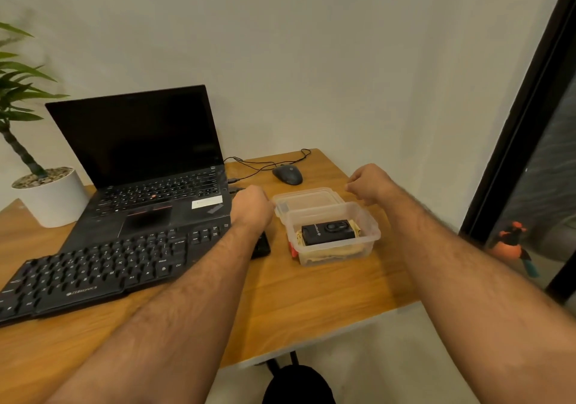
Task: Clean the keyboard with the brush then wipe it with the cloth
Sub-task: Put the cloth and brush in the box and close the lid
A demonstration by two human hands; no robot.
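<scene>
The black keyboard point(93, 272) lies at the front left of the wooden desk, and my left forearm crosses its right end. A clear plastic container point(371, 235) stands to its right with its lid point(307, 199) folded open behind it. Inside, a small black device point(327, 232) rests on a folded yellowish cloth point(330, 252). Something red point(293, 249) shows at the container's left wall. No brush is plainly visible. My left hand point(252, 208) is curled at the lid's left corner with its fingers hidden. My right hand point(371, 185) hovers curled above the container's back right, holding nothing.
An open black laptop point(140, 141) stands behind the keyboard, with a potted plant point(46, 194) to its left. A wired mouse point(288, 174) lies behind the container near the wall. The desk's right edge point(402, 241) runs close to the container, beside a dark window frame point(511, 141).
</scene>
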